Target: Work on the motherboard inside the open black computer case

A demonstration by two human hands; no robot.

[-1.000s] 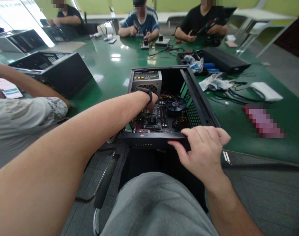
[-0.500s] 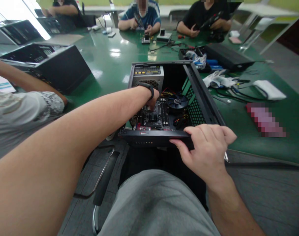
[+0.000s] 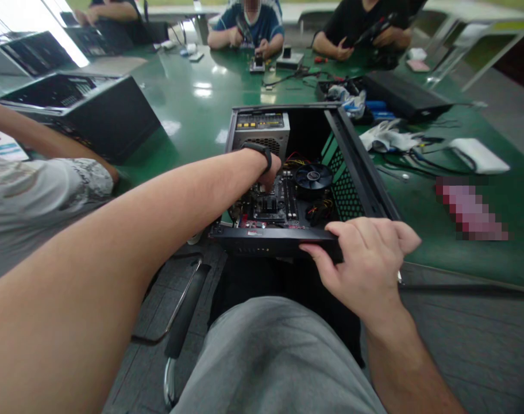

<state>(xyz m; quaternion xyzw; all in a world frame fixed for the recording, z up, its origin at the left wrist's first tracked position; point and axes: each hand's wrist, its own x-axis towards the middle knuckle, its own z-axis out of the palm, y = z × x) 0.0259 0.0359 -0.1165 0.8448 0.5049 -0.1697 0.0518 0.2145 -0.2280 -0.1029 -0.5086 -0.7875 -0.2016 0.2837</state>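
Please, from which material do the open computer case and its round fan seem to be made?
The computer case looks like black-painted sheet metal, fairly matt: thin, straight edges and regular side holes. The fan is probably dark plastic, slightly shiny, by its smooth curved blades.

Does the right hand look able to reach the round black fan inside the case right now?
Probably, if it lets go first: the right hand grips the near edge of the open case. Nothing appears to cover the fan from above, and the left hand reaches in to its left.
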